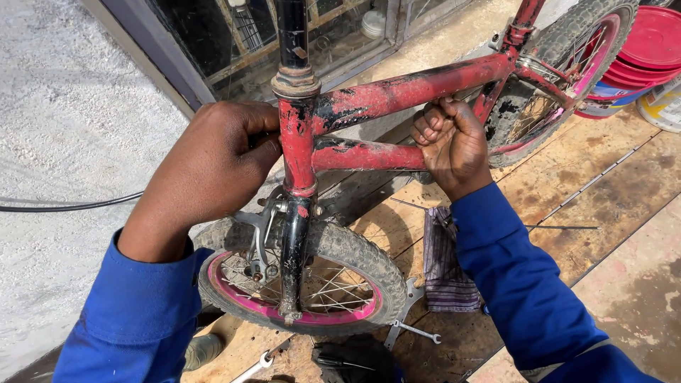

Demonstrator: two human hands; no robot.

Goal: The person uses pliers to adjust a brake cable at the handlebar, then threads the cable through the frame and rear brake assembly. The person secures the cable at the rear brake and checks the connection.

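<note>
Item, far left: pale rough ground [64,106] with a black cable [64,206] lying across it.

Item: left hand [213,167], blue sleeve, closed against the left side of the head tube [298,145] of a small red bicycle frame [397,92]. Whether the fingers wrap fully round the tube cannot be told; they are hidden behind it.

Item: front wheel [312,280], knobbly tyre on a pink rim, directly below the head tube, held in a dark fork [292,248] with a brake caliper [261,227] beside it.

Item: frame tubes, scuffed red paint. Long axis runs from the head tube, near the left hand, away to the upper right toward the rear wheel [560,71]. The front of the bicycle points toward the wearer.

Item: right hand [448,145], blue sleeve, fist closed between the two frame tubes, gripping the lower one [369,154]. Both hands touch the frame; the left is nearer its front end.

Item: wooden boards [567,177] underneath, bearing a striped cloth [443,266], spanners [415,328] and thin spokes [564,227].

Item, far right: stacked red basins [649,50] and buckets.
</note>
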